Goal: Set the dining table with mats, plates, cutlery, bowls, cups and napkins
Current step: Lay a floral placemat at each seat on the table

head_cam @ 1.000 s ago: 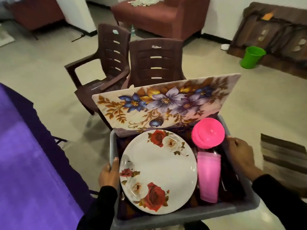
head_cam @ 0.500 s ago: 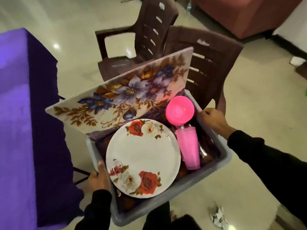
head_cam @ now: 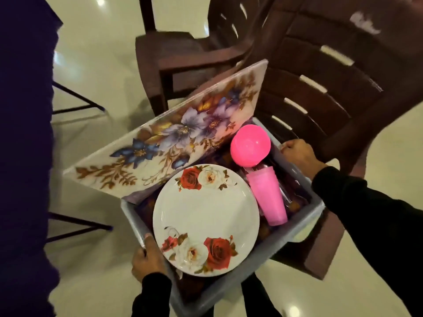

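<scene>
Both hands' fingers round tub rim

A single head-worn wide-angle camera supplies the only view, looking steeply down and slightly forward from above. It sits close over a grey tub gripped by both hands, with floor and brown chairs filling the frame edges

I'm seeing the grey plastic tub carrying a white rose-patterned plate, with pink plastic cups lying just right of that plate.
</scene>
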